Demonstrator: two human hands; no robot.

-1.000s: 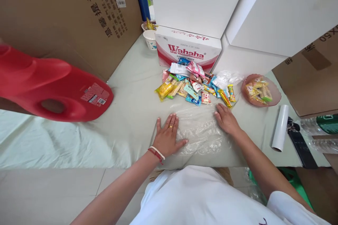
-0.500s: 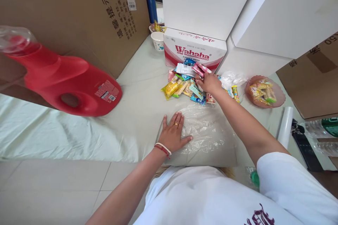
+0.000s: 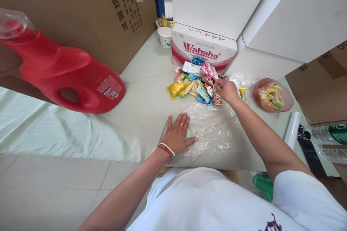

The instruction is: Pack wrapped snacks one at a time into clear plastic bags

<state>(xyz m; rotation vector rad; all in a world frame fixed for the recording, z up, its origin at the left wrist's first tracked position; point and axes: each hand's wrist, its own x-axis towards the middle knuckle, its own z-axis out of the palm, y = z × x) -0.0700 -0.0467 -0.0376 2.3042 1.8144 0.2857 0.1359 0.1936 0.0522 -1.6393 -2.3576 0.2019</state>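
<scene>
My left hand (image 3: 176, 136) lies flat, fingers spread, on the cloth-covered table and the left edge of a clear plastic sheet (image 3: 213, 135). My right hand (image 3: 227, 91) is at the right side of a heap of wrapped snacks. Its thumb and fingers are pinched together; whatever is between them is too hidden to name. In the heap are a yellow packet (image 3: 175, 88), a pink-and-white packet (image 3: 209, 70), a white packet (image 3: 192, 68) and a pale green packet (image 3: 202, 90). A small yellow packet (image 3: 242, 94) lies apart, right of the hand.
Behind the heap stands a Wahaha carton (image 3: 200, 45). A pink bowl (image 3: 289, 98) with snacks is at right, near a white roll (image 3: 292, 128). Paper cups (image 3: 165, 36) stand at the back. A red detergent bottle (image 3: 81, 79) and a large cardboard box (image 3: 81, 14) occupy the left.
My right hand has come off the pink-and-white packet, which stays on the heap, and shifted right and slightly nearer me. My left hand stays flat. The view has shifted slightly.
</scene>
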